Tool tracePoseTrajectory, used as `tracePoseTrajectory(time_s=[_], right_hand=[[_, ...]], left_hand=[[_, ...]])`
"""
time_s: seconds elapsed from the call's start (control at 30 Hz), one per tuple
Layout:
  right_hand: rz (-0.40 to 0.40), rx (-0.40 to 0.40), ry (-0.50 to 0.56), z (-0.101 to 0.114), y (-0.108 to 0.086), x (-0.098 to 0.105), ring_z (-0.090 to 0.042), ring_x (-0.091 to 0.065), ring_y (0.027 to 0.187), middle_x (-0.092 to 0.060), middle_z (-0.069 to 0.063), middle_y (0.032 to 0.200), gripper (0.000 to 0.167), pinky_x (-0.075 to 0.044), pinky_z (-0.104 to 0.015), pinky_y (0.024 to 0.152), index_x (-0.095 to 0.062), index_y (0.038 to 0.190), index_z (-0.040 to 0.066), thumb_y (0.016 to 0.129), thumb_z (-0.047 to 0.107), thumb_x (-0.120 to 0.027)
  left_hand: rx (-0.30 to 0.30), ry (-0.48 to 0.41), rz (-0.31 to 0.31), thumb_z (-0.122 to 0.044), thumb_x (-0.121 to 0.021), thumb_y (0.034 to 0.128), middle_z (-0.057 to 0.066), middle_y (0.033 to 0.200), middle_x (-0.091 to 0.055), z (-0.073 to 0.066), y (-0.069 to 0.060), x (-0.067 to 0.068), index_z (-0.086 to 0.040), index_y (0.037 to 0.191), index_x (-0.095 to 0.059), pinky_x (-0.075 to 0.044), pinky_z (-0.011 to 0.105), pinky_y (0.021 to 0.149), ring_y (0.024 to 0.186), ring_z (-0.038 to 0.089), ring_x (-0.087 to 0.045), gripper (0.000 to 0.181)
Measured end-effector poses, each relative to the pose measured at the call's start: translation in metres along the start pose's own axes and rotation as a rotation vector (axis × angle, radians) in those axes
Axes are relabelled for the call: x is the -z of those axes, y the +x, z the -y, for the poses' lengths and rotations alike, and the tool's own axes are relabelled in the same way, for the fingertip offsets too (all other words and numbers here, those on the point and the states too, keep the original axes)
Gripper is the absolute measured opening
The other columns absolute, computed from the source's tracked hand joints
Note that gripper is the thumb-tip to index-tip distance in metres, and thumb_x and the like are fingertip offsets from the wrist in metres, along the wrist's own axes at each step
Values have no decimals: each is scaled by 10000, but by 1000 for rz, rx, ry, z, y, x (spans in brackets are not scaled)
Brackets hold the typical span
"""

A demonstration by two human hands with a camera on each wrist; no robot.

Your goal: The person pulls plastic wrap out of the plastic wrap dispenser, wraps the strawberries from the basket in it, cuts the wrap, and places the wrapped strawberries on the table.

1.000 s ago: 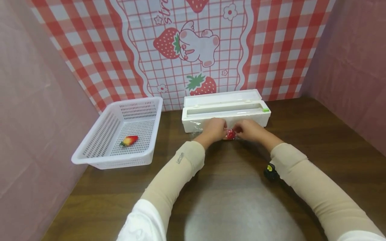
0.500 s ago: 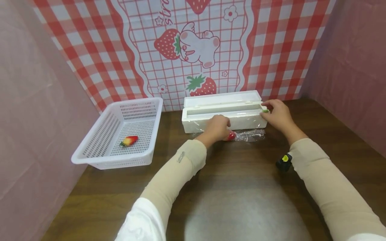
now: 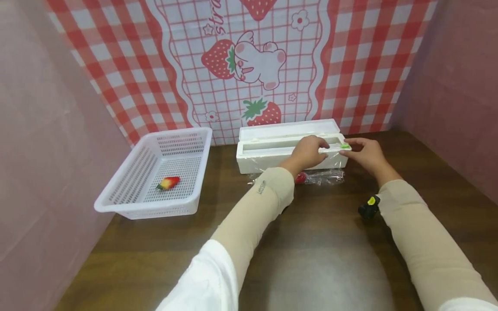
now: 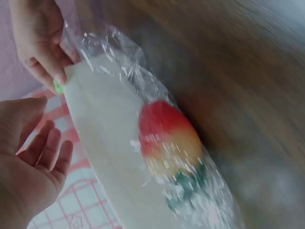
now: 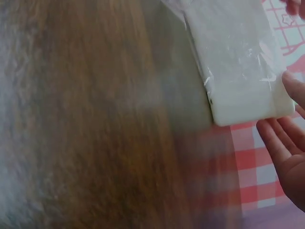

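Observation:
A white box (image 3: 253, 164) stands with its lid raised, a green slider (image 3: 344, 146) at its right end. Clear film (image 3: 326, 177) hangs down its front and lies on the table, wrapped around a red, yellow and green strawberry (image 4: 169, 138). My right hand (image 3: 367, 156) has its thumb and fingers at the box's right end, by the slider; in the right wrist view the fingertips touch the corner. Over the front edge hovers my left hand (image 3: 309, 152), fingers loosely bent and apart, holding nothing in the left wrist view.
A white perforated basket (image 3: 190, 203) stands at the left with a strawberry (image 3: 168, 183) inside. Behind the box hangs a red and white checked cloth (image 3: 350, 65). Pink cloth walls (image 3: 451, 86) flank the brown table (image 3: 311, 259).
My right hand has gone from the wrapped strawberry to the right end of the box. The left hand has let go of the strawberry and moved right and up over the box's front edge.

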State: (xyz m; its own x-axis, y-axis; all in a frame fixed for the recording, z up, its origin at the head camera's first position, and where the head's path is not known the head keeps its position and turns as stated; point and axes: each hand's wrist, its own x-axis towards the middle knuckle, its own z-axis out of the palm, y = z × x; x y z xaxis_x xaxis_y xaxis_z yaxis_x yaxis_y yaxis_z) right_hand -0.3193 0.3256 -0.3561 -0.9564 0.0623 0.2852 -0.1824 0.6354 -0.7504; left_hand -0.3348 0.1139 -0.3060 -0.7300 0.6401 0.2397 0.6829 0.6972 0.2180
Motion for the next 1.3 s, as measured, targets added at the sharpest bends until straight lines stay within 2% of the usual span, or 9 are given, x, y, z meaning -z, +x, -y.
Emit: tracePoseTrajectory(time_s=[0.13,0.27,0.5,0.6,0.67,0.8,0.93,1.17,1.3], right_hand=[[-13,-11,-17,-8,-5,5,101,-516,728,-650,-273,1134,544,-469,-97,608,-626,1230,-65,874,332,-736],[-49,-14,-22,-16,-10,12,96,-507,679,-695,-177,989,479,-469,-111,569,-636,1188,-96,876,253,-739],[-119,-5,11,-21,-11,9,114,-455,591,-572,236,642,335,-424,-95,532,-622,1095,-194,817,-17,-682],[-158,-10,35,-19,-8,7,109,-440,582,-471,348,577,326,-404,-88,533,-622,1072,-204,796,-36,-659],[-160,-24,30,-17,-7,7,107,-439,599,-499,325,598,327,-402,-83,543,-629,1078,-193,809,-11,-669],[-124,-66,-19,-14,-4,6,88,-451,659,-657,120,762,348,-412,-84,581,-648,1125,-138,863,88,-688],[-100,-71,-43,-14,-4,1,65,-459,682,-695,-25,869,348,-416,-94,606,-654,1131,-120,892,131,-675],[-149,-36,53,-17,-3,-6,86,-469,627,-522,337,651,364,-432,-85,559,-654,1108,-140,881,141,-699],[-153,-8,52,-15,1,-8,63,-477,588,-479,384,616,383,-443,-108,524,-660,1107,-134,877,168,-714]], left_hand=[[18,28,29,-228,-629,942,-74,1207,-665,-23,21,-10,-192,1242,-681,-383,131,976,1158,69,-567,306],[40,111,67,-214,-607,954,-127,1211,-643,-50,40,-19,-277,1258,-670,-376,128,989,1161,47,-545,317],[28,309,139,-225,-532,1004,-111,1113,-665,-80,58,-33,-274,1121,-716,-477,206,904,1049,55,-587,223],[44,351,114,-218,-511,1012,-124,1108,-665,-81,61,-33,-284,1087,-719,-493,237,879,1034,70,-587,231],[58,364,87,-231,-518,1011,-133,1110,-663,-79,62,-33,-301,1081,-722,-497,252,876,1037,77,-581,226],[64,377,54,-234,-556,997,-129,1088,-677,-73,60,-33,-306,1070,-732,-511,253,863,1017,88,-600,204],[73,345,47,-207,-584,984,-120,1051,-689,-68,59,-34,-289,1028,-736,-517,240,835,983,86,-620,179],[77,330,38,-222,-589,978,-125,1032,-689,-59,64,-33,-286,1003,-736,-511,231,842,960,80,-629,162],[74,340,30,-230,-612,964,-127,1025,-691,-51,65,-29,-282,1009,-735,-508,219,844,958,70,-631,141]])
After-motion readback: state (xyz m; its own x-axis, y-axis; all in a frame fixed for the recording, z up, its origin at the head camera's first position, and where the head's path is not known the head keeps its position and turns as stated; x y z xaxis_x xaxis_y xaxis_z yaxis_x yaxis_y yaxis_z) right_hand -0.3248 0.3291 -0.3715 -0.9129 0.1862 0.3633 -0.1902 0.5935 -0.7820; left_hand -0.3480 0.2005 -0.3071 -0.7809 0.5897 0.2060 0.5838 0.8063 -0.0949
